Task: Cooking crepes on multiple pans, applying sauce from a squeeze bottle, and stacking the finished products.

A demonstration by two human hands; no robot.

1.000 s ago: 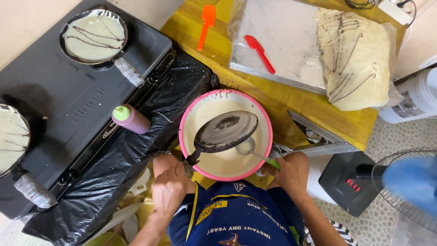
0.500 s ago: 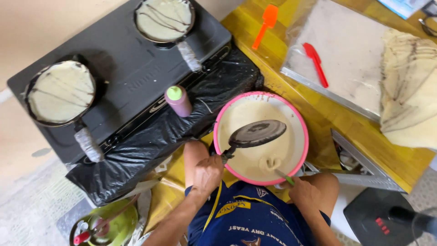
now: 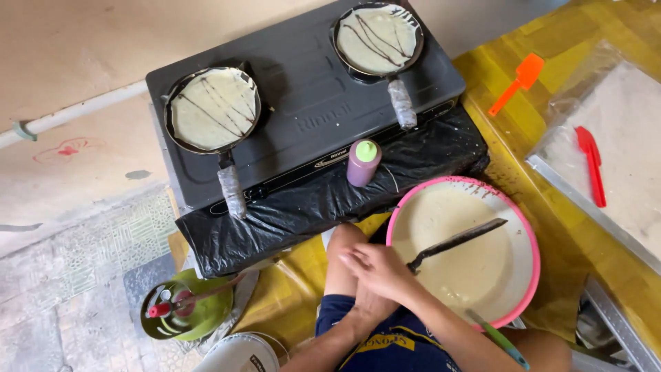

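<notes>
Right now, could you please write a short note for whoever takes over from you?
Left hand: mostly hidden, seemingly gripping the small pan by its handle.
Right hand: lying over the left; grip unclear.
The small pan is tilted above the pink bowl of batter.
Done: two pans on the stove hold thin rounds with dark drizzle.
Left: the small pan is not on the stove.
</notes>
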